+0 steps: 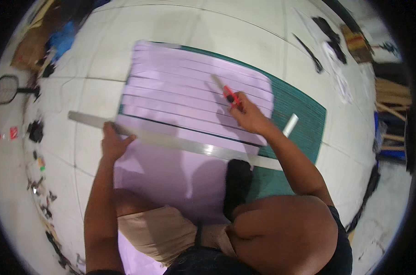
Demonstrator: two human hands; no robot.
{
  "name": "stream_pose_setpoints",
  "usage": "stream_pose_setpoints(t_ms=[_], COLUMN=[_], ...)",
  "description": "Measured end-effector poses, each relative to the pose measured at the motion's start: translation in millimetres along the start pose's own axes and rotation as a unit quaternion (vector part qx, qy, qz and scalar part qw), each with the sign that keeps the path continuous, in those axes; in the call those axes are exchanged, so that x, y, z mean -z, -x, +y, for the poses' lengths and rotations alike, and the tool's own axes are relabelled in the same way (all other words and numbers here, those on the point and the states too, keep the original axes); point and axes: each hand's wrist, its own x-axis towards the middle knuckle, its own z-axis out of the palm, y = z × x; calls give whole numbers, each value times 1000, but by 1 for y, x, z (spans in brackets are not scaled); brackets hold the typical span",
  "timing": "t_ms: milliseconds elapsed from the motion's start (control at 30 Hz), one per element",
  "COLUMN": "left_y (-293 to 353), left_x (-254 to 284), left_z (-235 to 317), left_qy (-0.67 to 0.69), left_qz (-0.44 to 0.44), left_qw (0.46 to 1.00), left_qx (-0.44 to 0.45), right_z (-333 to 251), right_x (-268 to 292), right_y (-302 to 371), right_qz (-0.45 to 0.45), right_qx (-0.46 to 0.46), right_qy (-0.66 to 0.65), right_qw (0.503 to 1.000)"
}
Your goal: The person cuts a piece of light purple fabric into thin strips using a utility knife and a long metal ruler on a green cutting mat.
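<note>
Two bent legs of the person are nearest, with beige shorts (157,231) on the left and a bare knee (286,229) on the right. Beneath and in front of them lies a lavender sheet (171,167), flat, with shadows falling on it. One foot in a black sock (238,185) is placed at the right border of this sheet, its toe close at the lower edge of a long metal ruler (185,142). The ruler lies slantwise across the sheet, its left end higher in the view, and its right part reaches over a green cutting mat (304,123).

The left hand (114,143) rests near the left end of the ruler; its thumb and fingers are spread apart and press on the metal, without closing around it. The right hand (248,115) is farther forward, its fingers clenched around a red utility knife (231,97). The blade is directed forward and to the left, over several lavender strips (171,87) that lie side by side on the mat, with narrow dark gaps between them. Whether the blade touches a strip, I cannot tell.

Just beside the right forearm, a short white strip (291,123) lies on the mat. Farther away, on pale floor tiles (194,20), lies a dark, pointed tool (308,52), probably scissors, at the right. At the far left are a blue plastic bag (61,41) and a cardboard box (31,52).
</note>
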Motion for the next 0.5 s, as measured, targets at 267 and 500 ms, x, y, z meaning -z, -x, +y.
stream_pose_setpoints(t_ms=[267,500], left_y=[8,13], left_x=[23,34], left_z=[31,46], left_qy=[-23,-9], left_qz=[-42,-48], left_qw=[996,994], left_qx=[73,99], right_z=[-144,-163], right_x=[-133,-198], right_y=[-35,-55], right_qz=[-189,-144], right_qx=[174,247], right_qy=[195,258], right_qw=[947,923])
